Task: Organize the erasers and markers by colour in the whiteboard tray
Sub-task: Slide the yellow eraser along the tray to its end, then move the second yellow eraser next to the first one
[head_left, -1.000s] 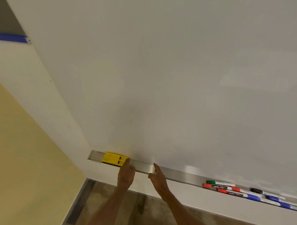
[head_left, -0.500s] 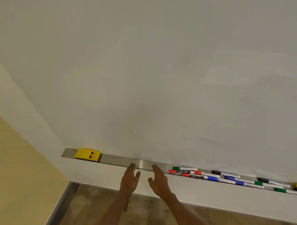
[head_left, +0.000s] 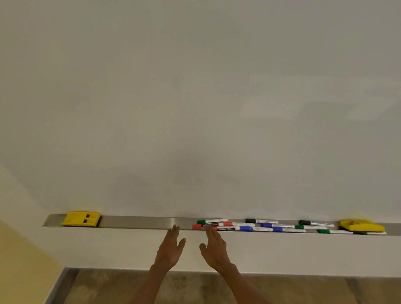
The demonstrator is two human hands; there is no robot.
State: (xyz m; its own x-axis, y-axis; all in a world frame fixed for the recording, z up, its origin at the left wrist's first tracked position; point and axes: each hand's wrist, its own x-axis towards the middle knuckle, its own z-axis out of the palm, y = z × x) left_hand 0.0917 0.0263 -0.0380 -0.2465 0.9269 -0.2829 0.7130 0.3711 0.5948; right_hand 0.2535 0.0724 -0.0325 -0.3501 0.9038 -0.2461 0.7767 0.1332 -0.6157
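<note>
A long metal whiteboard tray (head_left: 136, 222) runs along the bottom of the board. At its left end lies a yellow eraser (head_left: 81, 218). A second yellow eraser (head_left: 361, 226) rests near the right. Between them, right of centre, lie several markers with red (head_left: 197, 226), green (head_left: 202, 221), blue (head_left: 246, 228) and black (head_left: 250, 220) caps, mixed together. My left hand (head_left: 170, 249) is open just below the tray's bare middle. My right hand (head_left: 215, 248) is open too, its fingertips at the leftmost red marker; both hold nothing.
The white board (head_left: 197, 94) fills the view above the tray. A white wall band (head_left: 282, 252) runs under it, with a yellow wall (head_left: 8, 258) at the left and wooden floor (head_left: 188, 293) below.
The view has swung right, bringing the markers and the second eraser into sight. Both hands have moved right along the tray, away from the left eraser, toward the markers.
</note>
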